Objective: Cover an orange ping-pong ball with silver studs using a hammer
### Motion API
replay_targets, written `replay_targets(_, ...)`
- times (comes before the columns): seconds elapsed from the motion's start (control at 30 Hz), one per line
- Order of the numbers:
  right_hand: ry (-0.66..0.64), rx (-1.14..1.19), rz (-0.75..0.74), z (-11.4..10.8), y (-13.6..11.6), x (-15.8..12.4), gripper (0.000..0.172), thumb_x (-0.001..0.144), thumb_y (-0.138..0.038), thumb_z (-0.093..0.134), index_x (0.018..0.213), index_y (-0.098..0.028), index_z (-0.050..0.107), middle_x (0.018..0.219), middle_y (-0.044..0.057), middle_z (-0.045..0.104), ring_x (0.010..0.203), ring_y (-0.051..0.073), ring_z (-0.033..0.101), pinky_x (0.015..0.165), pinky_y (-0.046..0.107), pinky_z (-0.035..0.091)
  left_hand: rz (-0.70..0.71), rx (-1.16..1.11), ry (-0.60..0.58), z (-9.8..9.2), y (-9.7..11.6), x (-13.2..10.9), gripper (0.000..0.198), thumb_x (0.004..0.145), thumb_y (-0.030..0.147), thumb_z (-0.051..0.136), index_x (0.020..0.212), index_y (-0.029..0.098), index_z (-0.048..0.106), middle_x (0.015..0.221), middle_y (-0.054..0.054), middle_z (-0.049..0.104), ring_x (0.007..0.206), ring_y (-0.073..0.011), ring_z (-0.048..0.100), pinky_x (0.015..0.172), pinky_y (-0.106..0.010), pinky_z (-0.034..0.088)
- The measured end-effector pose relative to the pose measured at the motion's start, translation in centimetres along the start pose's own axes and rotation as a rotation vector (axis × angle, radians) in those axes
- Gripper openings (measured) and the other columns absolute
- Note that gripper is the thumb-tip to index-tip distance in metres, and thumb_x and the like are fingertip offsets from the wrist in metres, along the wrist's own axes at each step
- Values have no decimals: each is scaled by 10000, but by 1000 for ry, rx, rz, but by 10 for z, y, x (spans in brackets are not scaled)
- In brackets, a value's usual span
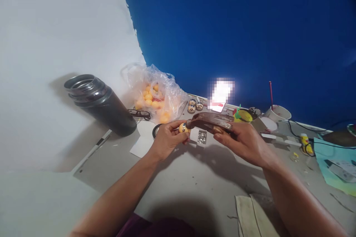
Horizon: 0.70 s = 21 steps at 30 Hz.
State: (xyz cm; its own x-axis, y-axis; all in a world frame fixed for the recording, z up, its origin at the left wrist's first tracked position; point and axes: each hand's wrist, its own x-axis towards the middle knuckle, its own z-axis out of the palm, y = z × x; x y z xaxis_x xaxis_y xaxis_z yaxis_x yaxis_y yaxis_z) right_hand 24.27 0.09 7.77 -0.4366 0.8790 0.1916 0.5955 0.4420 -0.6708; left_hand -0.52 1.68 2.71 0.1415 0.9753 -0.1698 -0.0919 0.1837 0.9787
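My left hand (167, 137) pinches a small orange ball (184, 128) decorated with shiny dark and silver bits. In my right hand (246, 140) is a worn brown glue gun (211, 119), its fingers wrapped around the body. The nozzle points left and meets or nearly meets the top right of the ball; contact is hard to tell. Just below the gun, between the hands, sits a small clear box of silver rhinestones (202, 137). Behind my left hand a dark ring-shaped object (156, 130) is partly hidden.
A dark open flask (101, 105) stands at left, beside glasses (140, 113) and a plastic bag (167, 96) of orange balls. Several decorated balls (191, 106) lie behind the hands, near a bright phone-like screen (219, 94). A white cup (278, 113), cables and a cyan sheet (330, 163) are at right.
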Motion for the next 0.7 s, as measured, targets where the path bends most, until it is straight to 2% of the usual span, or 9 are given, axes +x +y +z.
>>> replay_targets(0.23,54,7,111,2,1,0,396,979,-479,515,717,-187,574,613,-6,532,537,119,449,486,262,302,20,109,69,0,-6,2,450,637,242,806,1065,119,749,650,20,670,550,-106,576,545,-229,496)
replay_targets(0.4,43,-9,72,4,-3,3,383,946,-474,557,690,-189,559,605,-14,519,557,119,462,506,264,312,176,234,126,-2,-14,2,407,651,237,795,1049,158,765,886,-33,729,726,-150,653,670,-261,547)
replay_targets(0.47,72,30,119,3,-3,2,399,954,-498,543,710,-185,576,626,-5,546,563,123,483,507,266,328,229,253,133,-3,-15,3,385,657,221,791,1039,175,764,933,-34,724,771,-153,657,714,-268,550)
replay_targets(0.57,56,128,215,3,0,2,447,966,-548,527,731,-176,607,636,8,596,554,128,532,496,264,353,215,171,87,-3,-16,3,422,659,205,800,1077,184,741,934,-26,716,795,-151,656,739,-270,545)
replay_targets(0.7,-26,171,238,2,4,4,467,960,-558,552,711,-171,627,611,8,615,554,129,568,495,255,366,158,40,28,-2,-15,3,484,655,205,830,1122,170,709,938,-27,723,826,-158,664,769,-280,541)
